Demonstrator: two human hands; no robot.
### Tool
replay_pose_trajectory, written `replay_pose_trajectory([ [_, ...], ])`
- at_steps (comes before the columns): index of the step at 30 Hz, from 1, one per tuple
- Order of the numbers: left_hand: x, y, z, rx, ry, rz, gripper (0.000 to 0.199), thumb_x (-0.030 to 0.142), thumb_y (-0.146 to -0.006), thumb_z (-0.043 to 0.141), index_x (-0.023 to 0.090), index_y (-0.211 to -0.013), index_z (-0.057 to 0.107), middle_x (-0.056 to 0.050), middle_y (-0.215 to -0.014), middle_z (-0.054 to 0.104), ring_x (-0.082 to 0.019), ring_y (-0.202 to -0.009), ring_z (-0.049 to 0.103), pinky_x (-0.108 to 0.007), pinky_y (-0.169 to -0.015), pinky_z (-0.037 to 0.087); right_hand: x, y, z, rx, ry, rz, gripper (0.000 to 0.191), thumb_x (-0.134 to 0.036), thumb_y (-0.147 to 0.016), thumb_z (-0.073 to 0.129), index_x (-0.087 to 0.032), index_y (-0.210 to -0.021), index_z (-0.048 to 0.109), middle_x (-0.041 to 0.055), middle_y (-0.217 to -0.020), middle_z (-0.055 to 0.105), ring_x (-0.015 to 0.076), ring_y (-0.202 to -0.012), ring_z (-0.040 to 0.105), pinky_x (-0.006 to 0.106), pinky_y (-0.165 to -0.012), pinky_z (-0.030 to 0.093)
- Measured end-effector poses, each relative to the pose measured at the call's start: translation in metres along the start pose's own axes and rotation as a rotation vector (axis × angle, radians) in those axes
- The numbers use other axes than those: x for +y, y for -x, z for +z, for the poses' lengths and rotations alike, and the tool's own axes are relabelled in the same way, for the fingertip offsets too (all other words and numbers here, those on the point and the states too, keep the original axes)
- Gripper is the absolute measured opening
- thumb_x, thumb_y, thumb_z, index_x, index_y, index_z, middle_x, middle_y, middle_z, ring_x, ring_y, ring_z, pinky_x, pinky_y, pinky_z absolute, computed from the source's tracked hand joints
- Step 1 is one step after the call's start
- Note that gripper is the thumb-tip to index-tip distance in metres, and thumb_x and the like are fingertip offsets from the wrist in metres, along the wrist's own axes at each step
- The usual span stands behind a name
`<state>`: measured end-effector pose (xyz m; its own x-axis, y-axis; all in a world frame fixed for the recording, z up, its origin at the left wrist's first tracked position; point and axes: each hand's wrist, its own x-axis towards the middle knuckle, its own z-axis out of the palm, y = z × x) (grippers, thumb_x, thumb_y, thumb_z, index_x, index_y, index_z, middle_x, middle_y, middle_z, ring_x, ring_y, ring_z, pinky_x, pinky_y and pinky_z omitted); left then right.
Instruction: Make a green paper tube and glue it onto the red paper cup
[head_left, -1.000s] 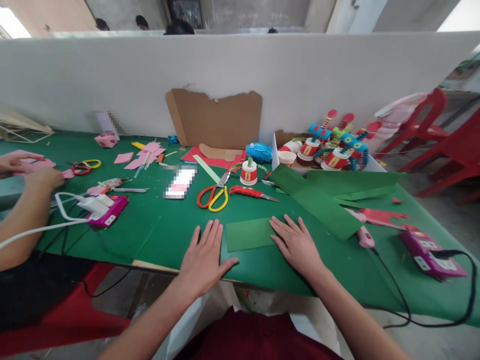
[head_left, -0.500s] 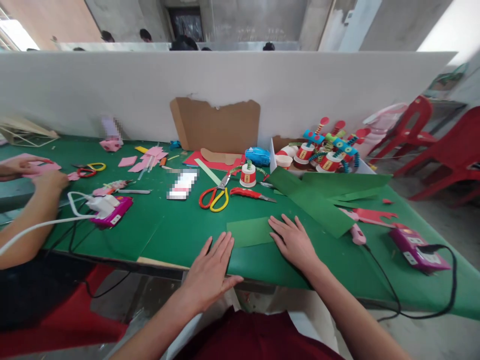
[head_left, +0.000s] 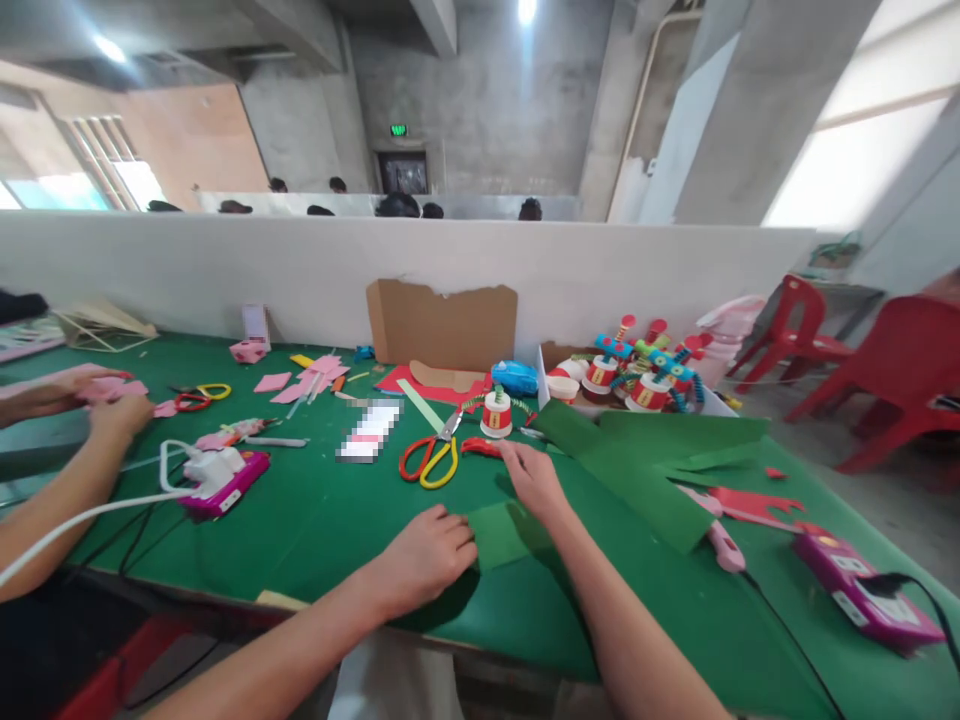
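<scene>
My left hand (head_left: 433, 562) rests on the table with its fingers curled over the left edge of a small green paper piece (head_left: 506, 537). Its thumb is hidden. My right hand (head_left: 534, 482) reaches past the paper, fingers closed at the right end of a red-handled utility knife (head_left: 480, 447); the hand covers the blade. Left of the knife lie scissors (head_left: 439, 462) with one red and one yellow handle. Just behind the knife stands a red-and-white paper cup figure (head_left: 496, 415) with folded paper arms.
Large green paper sheets (head_left: 637, 470) spread to the right, near a pink glue gun (head_left: 724, 548) and a purple power strip (head_left: 862, 590). A box (head_left: 546, 380) of cup figures stands behind. A phone (head_left: 369, 432) lies left; a co-worker's hands (head_left: 120, 415) hold pink pieces farther left.
My right hand has left the green paper and moved forward onto the utility knife. My left hand's fingers have gone from flat to curled. The view has tilted upward.
</scene>
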<state>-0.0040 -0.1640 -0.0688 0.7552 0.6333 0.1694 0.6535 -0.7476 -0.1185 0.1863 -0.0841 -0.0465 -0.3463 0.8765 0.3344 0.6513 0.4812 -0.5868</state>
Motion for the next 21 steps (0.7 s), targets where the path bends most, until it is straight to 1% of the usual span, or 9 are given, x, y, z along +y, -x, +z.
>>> replay_pose_trajectory([
  [3, -0.011, -0.012, -0.014, 0.073, 0.112, -0.087, 0.017, 0.013, -0.085, 0.047, 0.019, -0.082, 0.062, -0.005, -0.082, 0.069, -0.019, -0.083, 0.063, -0.034, -0.078, 0.046, -0.001, 0.005, -0.002, -0.133, -0.077, -0.221, 0.044, -0.049, -0.093, 0.043, -0.022, -0.122, 0.062, 0.0085, -0.120, 0.068, 0.0239, -0.118, 0.059, 0.042, -0.104, 0.042],
  [5, -0.022, -0.027, -0.029, 0.199, 0.239, -0.163, 0.021, 0.013, -0.085, 0.045, 0.020, -0.086, 0.064, -0.004, -0.082, 0.070, -0.019, -0.083, 0.062, -0.034, -0.078, 0.046, -0.001, 0.009, -0.006, -0.167, -0.087, -0.280, 0.055, -0.051, -0.081, 0.063, -0.021, -0.126, 0.058, 0.0095, -0.120, 0.068, 0.0264, -0.120, 0.057, 0.049, -0.112, 0.030],
  [7, -0.036, -0.044, -0.044, 0.325, 0.434, -0.186, 0.021, 0.018, -0.086, 0.045, 0.021, -0.090, 0.065, -0.004, -0.089, 0.071, -0.018, -0.087, 0.063, -0.033, -0.081, 0.047, 0.000, 0.011, -0.011, -0.114, -0.133, -0.220, 0.045, -0.047, -0.079, 0.065, -0.021, -0.115, 0.063, 0.0089, -0.111, 0.071, 0.0274, -0.110, 0.063, 0.054, -0.113, 0.026],
  [9, -0.053, -0.059, -0.053, 0.393, 0.651, -0.224, 0.020, 0.027, -0.087, 0.047, 0.021, -0.095, 0.065, -0.004, -0.096, 0.072, -0.017, -0.090, 0.064, -0.030, -0.082, 0.049, 0.004, 0.010, -0.017, -0.081, -0.323, -0.099, 0.032, -0.045, -0.083, 0.059, -0.020, -0.101, 0.067, 0.0082, -0.102, 0.073, 0.0265, -0.098, 0.067, 0.054, -0.105, 0.038],
  [11, -0.073, -0.069, -0.052, 0.404, 0.761, -0.387, 0.027, 0.036, -0.090, 0.044, 0.019, -0.102, 0.061, -0.005, -0.099, 0.072, -0.018, -0.091, 0.066, -0.028, -0.079, 0.050, 0.010, 0.011, -0.024, -0.104, -0.652, 0.048, 0.036, -0.049, -0.079, 0.062, -0.018, -0.099, 0.066, 0.0083, -0.096, 0.074, 0.0261, -0.089, 0.069, 0.049, -0.089, 0.051],
  [13, -0.091, -0.072, -0.043, 0.334, 0.619, -0.675, 0.034, 0.038, -0.094, 0.032, 0.018, -0.102, 0.058, -0.007, -0.095, 0.072, -0.018, -0.086, 0.067, -0.028, -0.074, 0.049, 0.016, 0.013, -0.030, -0.127, -0.980, 0.166, 0.049, -0.050, -0.068, 0.073, -0.018, -0.104, 0.064, 0.0079, -0.095, 0.074, 0.0251, -0.084, 0.071, 0.043, -0.079, 0.056],
  [14, -0.098, -0.071, -0.036, 0.216, 0.459, -0.800, 0.033, 0.038, -0.094, 0.031, 0.019, -0.098, 0.057, -0.007, -0.093, 0.072, -0.018, -0.084, 0.067, -0.028, -0.073, 0.048, 0.018, 0.014, -0.032, -0.127, -1.093, 0.204, 0.053, -0.049, -0.063, 0.078, -0.018, -0.104, 0.064, 0.0074, -0.094, 0.075, 0.0240, -0.082, 0.071, 0.040, -0.077, 0.057],
  [17, -0.110, -0.063, -0.013, 0.053, 0.316, -0.876, 0.022, 0.035, -0.084, 0.049, 0.016, -0.089, 0.058, -0.014, -0.081, 0.071, -0.029, -0.078, 0.066, -0.033, -0.064, 0.044, 0.025, 0.013, -0.030, -0.106, -1.248, 0.293, 0.053, -0.045, -0.059, 0.082, -0.018, -0.101, 0.066, 0.0063, -0.089, 0.075, 0.0212, -0.078, 0.071, 0.035, -0.075, 0.057],
  [21, -0.111, -0.057, -0.003, -0.033, 0.229, -0.853, 0.023, 0.038, -0.080, 0.054, 0.017, -0.088, 0.058, -0.014, -0.084, 0.070, -0.029, -0.079, 0.065, -0.031, -0.061, 0.041, 0.036, 0.003, -0.019, -0.003, -1.302, 0.374, 0.047, -0.043, -0.056, 0.084, -0.016, -0.092, 0.068, 0.0043, -0.077, 0.075, 0.0186, -0.068, 0.070, 0.031, -0.068, 0.056],
])
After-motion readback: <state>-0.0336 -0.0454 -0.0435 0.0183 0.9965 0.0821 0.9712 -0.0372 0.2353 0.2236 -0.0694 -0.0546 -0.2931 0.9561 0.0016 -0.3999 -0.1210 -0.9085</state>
